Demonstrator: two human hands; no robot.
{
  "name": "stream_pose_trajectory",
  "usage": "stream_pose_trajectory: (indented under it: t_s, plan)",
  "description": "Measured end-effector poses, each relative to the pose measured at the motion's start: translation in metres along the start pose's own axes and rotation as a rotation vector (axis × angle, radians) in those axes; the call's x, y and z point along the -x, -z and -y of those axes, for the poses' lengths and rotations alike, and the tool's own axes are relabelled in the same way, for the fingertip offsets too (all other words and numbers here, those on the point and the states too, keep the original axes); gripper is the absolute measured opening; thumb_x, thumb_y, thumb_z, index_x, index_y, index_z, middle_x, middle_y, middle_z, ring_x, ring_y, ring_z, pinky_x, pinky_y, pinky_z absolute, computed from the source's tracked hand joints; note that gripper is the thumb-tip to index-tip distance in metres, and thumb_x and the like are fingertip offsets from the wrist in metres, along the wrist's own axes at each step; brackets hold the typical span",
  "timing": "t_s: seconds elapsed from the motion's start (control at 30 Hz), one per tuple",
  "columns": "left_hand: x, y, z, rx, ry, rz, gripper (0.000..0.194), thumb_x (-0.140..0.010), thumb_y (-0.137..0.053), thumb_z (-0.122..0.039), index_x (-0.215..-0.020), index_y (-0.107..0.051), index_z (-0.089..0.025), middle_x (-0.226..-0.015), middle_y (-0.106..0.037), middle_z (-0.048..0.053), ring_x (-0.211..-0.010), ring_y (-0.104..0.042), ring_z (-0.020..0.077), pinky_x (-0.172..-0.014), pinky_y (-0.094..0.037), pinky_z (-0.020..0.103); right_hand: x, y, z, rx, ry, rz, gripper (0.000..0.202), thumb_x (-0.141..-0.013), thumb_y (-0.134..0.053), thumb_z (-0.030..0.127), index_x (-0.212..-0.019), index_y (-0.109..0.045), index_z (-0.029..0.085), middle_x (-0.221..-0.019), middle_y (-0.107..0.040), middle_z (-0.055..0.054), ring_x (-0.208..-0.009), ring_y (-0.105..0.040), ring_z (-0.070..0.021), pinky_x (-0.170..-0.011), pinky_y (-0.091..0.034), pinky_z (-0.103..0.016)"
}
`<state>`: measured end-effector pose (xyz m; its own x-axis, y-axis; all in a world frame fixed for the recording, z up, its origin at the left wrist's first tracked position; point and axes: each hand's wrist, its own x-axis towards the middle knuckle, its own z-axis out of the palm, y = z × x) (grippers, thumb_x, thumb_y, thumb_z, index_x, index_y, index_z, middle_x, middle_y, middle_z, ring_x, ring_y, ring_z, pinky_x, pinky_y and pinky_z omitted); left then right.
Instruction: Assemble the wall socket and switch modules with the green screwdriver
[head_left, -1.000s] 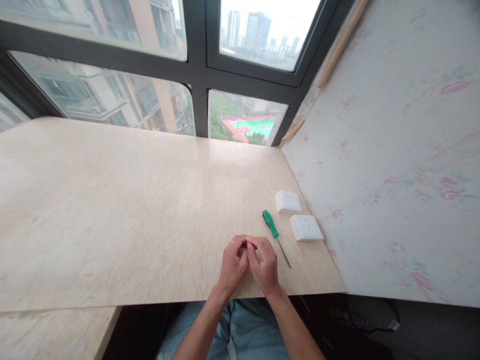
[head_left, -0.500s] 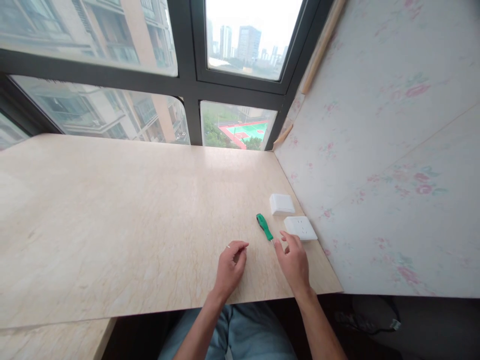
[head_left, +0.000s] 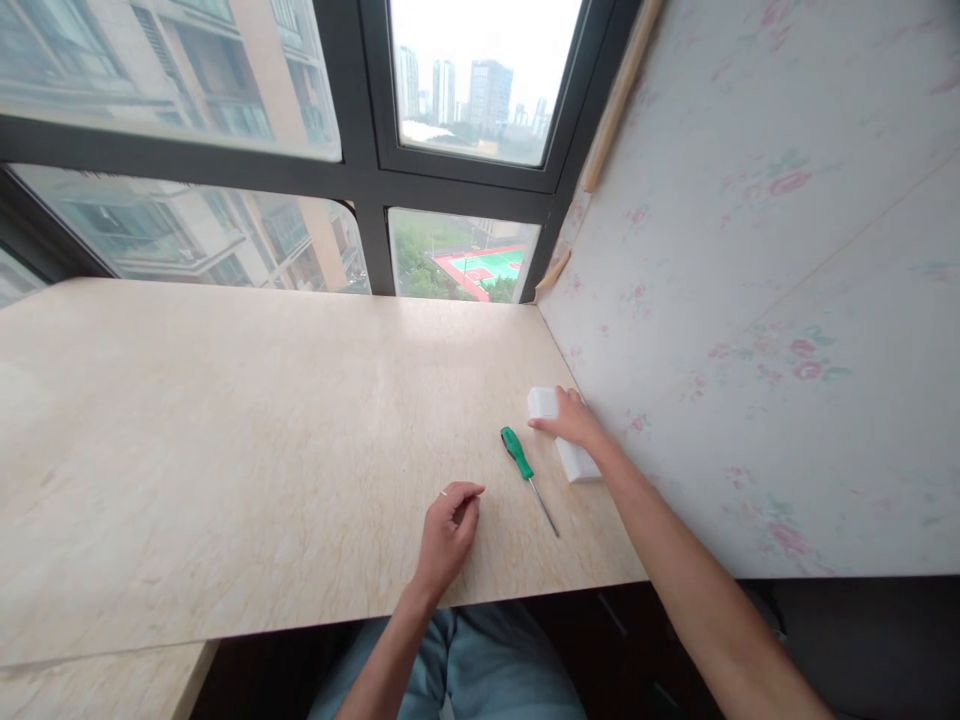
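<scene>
My right hand [head_left: 571, 418] reaches across to a white switch box [head_left: 541, 402] near the wall. Its thumb lies along the box's near side and its fingers bend over the right part, gripping it. Under my right wrist is a white wall socket [head_left: 576, 463], partly covered by the hand and forearm. A screwdriver [head_left: 517, 455] with a green handle lies left of the socket, its metal shaft pointing toward me. My left hand [head_left: 450, 530] rests on the countertop with curled fingers, the thumb close to the index finger. I see nothing in it.
The pale marbled countertop [head_left: 247, 450] runs from the window to my legs. A dark window frame [head_left: 373, 240] bounds it at the back, and a flowered wall [head_left: 712, 300] rises along the right. At the lower left, a lower ledge [head_left: 97, 680] shows.
My right hand has moved forward from beside the screwdriver's shaft onto the switch box, uncovering the shaft and covering part of the socket. My left hand stays curled. The view has shifted slightly.
</scene>
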<state>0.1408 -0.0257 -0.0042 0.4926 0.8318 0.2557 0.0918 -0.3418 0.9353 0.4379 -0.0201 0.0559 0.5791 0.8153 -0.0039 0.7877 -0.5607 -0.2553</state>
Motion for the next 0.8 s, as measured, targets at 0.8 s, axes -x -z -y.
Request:
stream_pose_trajectory:
  t_s: [0.8]
  plan:
    - [0.002, -0.003, 0.004, -0.086, -0.056, 0.024, 0.022, -0.092, -0.047, -0.017, -0.103, -0.066, -0.021, -0.100, -0.073, 0.007, -0.092, -0.070, 0.0197, -0.082, -0.056, 0.035, 0.035, 0.006, 0.044, 0.171, 0.384, 0.230, 0.075, -0.071, -0.076, 0.062, -0.125, -0.056, 0.015, -0.127, -0.062, -0.018, -0.120, -0.057, -0.0334, -0.097, -0.043, -0.038]
